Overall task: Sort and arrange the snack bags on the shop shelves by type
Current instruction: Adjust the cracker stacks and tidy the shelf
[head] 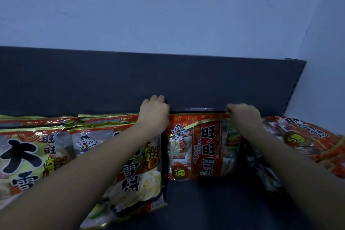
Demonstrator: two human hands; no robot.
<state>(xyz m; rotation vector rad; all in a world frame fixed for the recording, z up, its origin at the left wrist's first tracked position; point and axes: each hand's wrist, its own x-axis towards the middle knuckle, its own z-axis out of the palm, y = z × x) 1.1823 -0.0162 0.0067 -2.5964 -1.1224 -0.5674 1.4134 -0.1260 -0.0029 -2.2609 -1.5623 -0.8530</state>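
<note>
My left hand (154, 113) and right hand (243, 115) each grip a top corner of the red bag (201, 147), upright at the back edge of the shelf (205, 201); fingertips are hidden. Two front green bags (141, 179) sit left, one cropped; a second red bag (302, 136) sits right, cropped.

A dark shelf (205, 201) holds rows of snack bags (197, 147).

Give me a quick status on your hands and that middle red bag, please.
Left hand grips middle red bag at top-left corner; right hand pinches top-right. Bag upright on shelf. Green bags close left, tilted red bag close right.
</note>
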